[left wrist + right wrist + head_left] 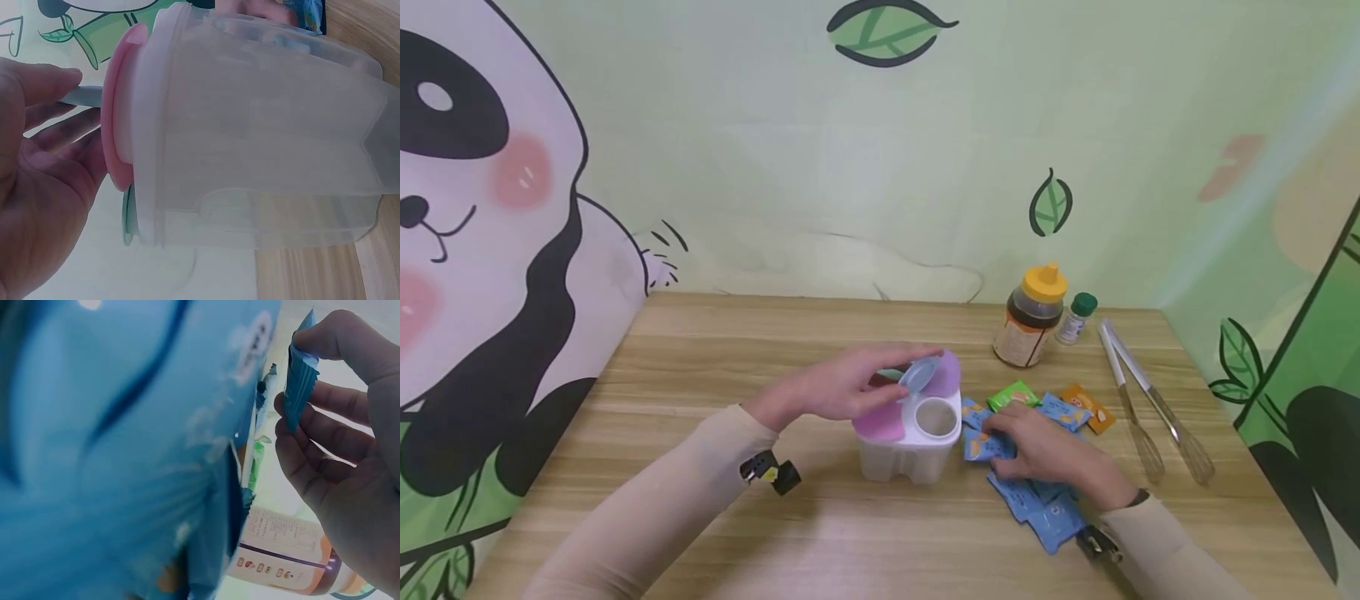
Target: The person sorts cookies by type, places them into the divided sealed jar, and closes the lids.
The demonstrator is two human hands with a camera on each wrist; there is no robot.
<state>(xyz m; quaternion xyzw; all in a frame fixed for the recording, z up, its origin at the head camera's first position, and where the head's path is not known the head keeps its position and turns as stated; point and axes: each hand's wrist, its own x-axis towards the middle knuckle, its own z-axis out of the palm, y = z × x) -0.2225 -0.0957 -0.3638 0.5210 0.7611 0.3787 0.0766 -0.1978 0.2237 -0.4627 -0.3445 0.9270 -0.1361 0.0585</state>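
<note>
A translucent white box [902, 462] with pink lids stands mid-table, one round opening uncovered. Over its top, my left hand [850, 385] holds a raised blue-grey lid [919, 375] between thumb and fingers; the thumb lies against this lid [84, 96] in the left wrist view. A green lid [129, 215] shows on the box's other side. Right of the box, my right hand [1045, 450] pinches a small blue packet [301, 387] between thumb and fingertips. Around and under that hand lie several more blue packets [1054, 521].
A green packet [1011, 395] and an orange packet [1088, 408] lie behind the blue ones. Further back stand a brown bottle with a yellow cap [1033, 321] and a small green-capped bottle [1077, 318]. Two wire whisks [1159, 400] lie at the right. A printed wall backs the table.
</note>
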